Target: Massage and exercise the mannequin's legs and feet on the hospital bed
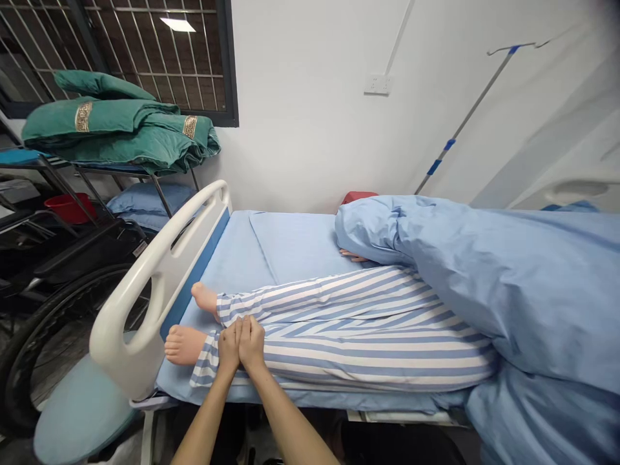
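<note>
A lying figure in blue-and-white striped pyjamas (353, 336) stretches along a hospital bed, its feet bare and smooth like a manikin's. My left hand (229, 345) and my right hand (252, 343) sit side by side on the striped trouser leg (242, 368) just above the near foot (184, 345), with fingers curled over it. The far foot (205, 298) lies uncovered beyond them. A light blue blanket (508, 284) hides the figure's upper body and head, and a small hand (352, 256) shows at its edge.
A white bed footboard (159, 284) stands left of the feet, with a wheelchair (62, 323) beyond it. Green quilts (116, 123) lie on a metal rack, above a red basin (68, 208) and a blue pillow (150, 205). An IV pole (465, 116) leans against the wall.
</note>
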